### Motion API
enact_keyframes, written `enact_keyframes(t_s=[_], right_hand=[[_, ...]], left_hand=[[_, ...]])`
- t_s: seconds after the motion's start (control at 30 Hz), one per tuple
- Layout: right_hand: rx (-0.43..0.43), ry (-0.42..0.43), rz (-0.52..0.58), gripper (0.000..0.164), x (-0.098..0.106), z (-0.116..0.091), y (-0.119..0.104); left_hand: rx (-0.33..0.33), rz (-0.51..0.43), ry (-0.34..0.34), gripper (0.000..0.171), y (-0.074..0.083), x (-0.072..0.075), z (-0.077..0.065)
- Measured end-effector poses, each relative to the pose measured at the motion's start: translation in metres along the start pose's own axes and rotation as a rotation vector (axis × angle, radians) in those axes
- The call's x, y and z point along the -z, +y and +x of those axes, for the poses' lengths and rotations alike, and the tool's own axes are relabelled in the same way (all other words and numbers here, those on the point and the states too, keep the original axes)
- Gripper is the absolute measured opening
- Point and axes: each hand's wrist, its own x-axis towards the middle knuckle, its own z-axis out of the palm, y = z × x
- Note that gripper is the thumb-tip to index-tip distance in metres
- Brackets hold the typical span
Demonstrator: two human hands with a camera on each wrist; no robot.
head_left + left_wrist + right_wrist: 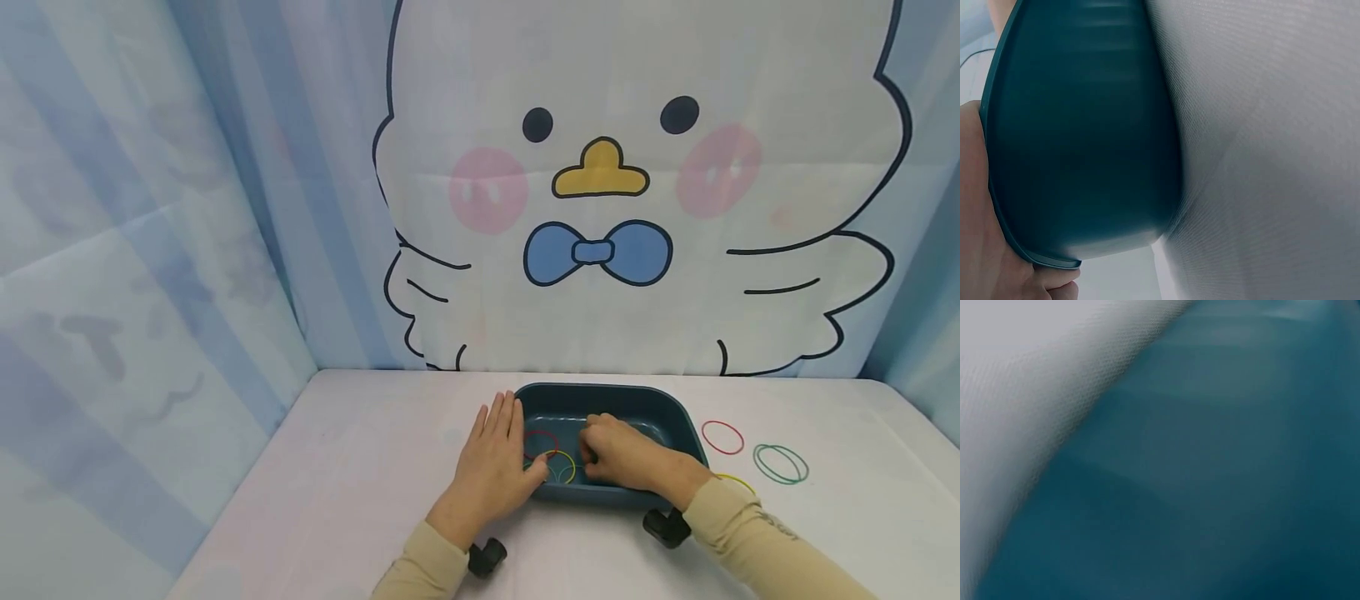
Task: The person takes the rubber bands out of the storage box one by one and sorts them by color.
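A dark teal rectangular tray (603, 493) stands on the table, and its outer wall fills much of both wrist views. My left hand (491, 467) rests against the tray's left end with fingers straight and thumb over the front rim. Inside the tray, my right hand (618, 454) reaches down with bent fingers; its fingertips are hidden, so whether they pinch anything is unclear. Between the hands lie a red rubber band (557, 439), a yellow rubber band (574, 470) and thin green bands (558, 475), partly covered by the left thumb.
Right of the tray, a red band (722, 454) and overlapping green bands (781, 482) lie on the white tabletop (337, 483). Another yellow band (737, 477) shows partly behind the right forearm. A printed curtain (600, 333) hangs behind the table.
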Motion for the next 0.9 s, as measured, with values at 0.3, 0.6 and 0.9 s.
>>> enact_keyframes(t_s=[0.3, 0.6, 0.9], right_hand=[[0.030, 0.030, -0.024, 0.026, -0.0015, 0.0018, -0.0026], [0.065, 0.169, -0.217, 0.020, -0.0075, 0.0023, -0.0012], [0.139, 0.354, -0.468, 0.013, -0.0089, 0.0030, 0.0002]], left_hand=[[-0.002, -0.007, 0.004, 0.081, -0.0013, -0.0006, 0.0003], [-0.003, -0.008, 0.005, 0.082, -0.0001, -0.0003, 0.0003], [0.003, -0.024, 0.005, 0.082, -0.0003, -0.0002, -0.0001]])
